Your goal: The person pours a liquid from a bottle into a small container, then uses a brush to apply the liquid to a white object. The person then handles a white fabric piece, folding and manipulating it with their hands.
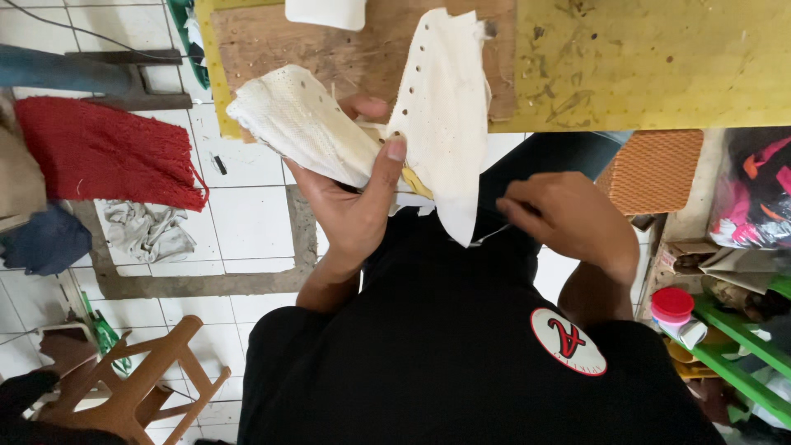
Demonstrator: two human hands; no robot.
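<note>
My left hand grips a white fabric shoe upper with small punched holes, thumb pressed on top, between its two flaps. The right flap stands up and hangs down toward my lap. My right hand sits lower, beside the flap's bottom tip, fingers pinched together on what looks like a thin thread; I cannot tell for sure. Both hands are over my lap, in front of a black shirt.
A worn wooden board on a yellow perforated tabletop lies ahead. A red mat and rags lie on the tiled floor at left, a wooden stool at lower left. Green shelving with a red-capped bottle stands at right.
</note>
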